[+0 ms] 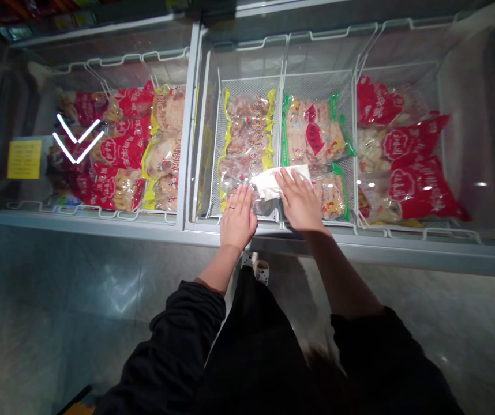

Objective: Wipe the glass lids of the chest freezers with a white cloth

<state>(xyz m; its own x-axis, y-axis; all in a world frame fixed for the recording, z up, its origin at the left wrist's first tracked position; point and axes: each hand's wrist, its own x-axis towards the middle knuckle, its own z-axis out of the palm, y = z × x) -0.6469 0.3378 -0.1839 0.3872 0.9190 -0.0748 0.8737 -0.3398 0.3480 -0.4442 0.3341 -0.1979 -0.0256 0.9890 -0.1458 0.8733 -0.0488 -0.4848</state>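
Observation:
My left hand (237,219) lies palm down on the glass top of the freezer (334,236), near its front edge, with a thin ring on one finger. Its fingers are stretched out and hold nothing. To its right, my right hand (302,200) rests flat over a folded white cloth (269,182), fingers spread and pressing it on the glass. Part of the cloth sticks out left of the fingers and above them. Beneath the glass lie yellow-edged bags of frozen food (247,132) and green-edged bags (312,129), partly hidden by my hands and the cloth.
Red bags (416,144) fill the right basket, and more red bags (120,150) lie in the left section. A grey frame bar (189,127) divides the glass. A yellow label (25,159) is at the far left. Tiled floor (92,282) lies in front.

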